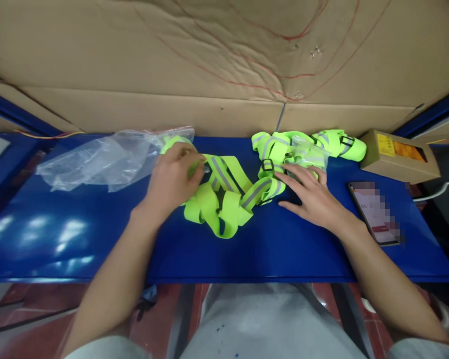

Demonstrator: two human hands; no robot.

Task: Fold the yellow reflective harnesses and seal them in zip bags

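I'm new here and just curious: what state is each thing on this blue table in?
Straps: loose, looped and bunched.
Large bag: crumpled, lying flat.
Small bag: crumpled, lying over some straps.
Phone: face up, screen lit.
Box: lying on the table, open or shut unclear.
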